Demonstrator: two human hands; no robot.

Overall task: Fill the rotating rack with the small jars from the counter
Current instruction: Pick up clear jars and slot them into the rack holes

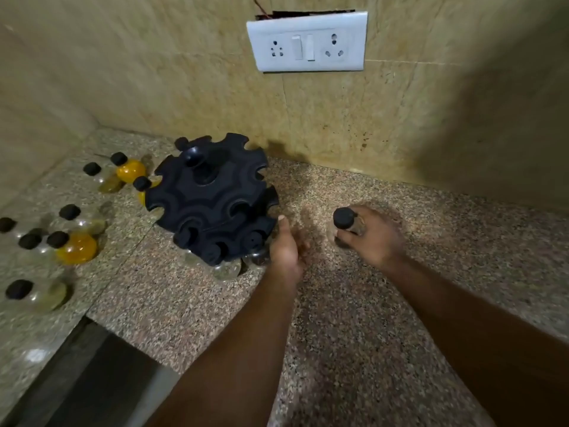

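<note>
The black rotating rack [212, 195] stands on the granite counter [354, 318] near the back wall, with a few black-capped jars seated in its lower front slots [212, 252]. My left hand [286, 245] rests against the rack's right lower edge, thumb up, holding nothing. My right hand [369, 235] is to the right of the rack, closed around a small clear jar with a black cap [345, 218] that stands on the counter. Several loose jars sit left of the rack, some clear, some with yellow contents [75, 249].
A tiled wall runs behind the counter, with a white socket and switch plate [308, 41] above the rack. A dark gap or recess [92, 380] opens at the counter's lower left. Bare counter lies in front of and to the right of the rack.
</note>
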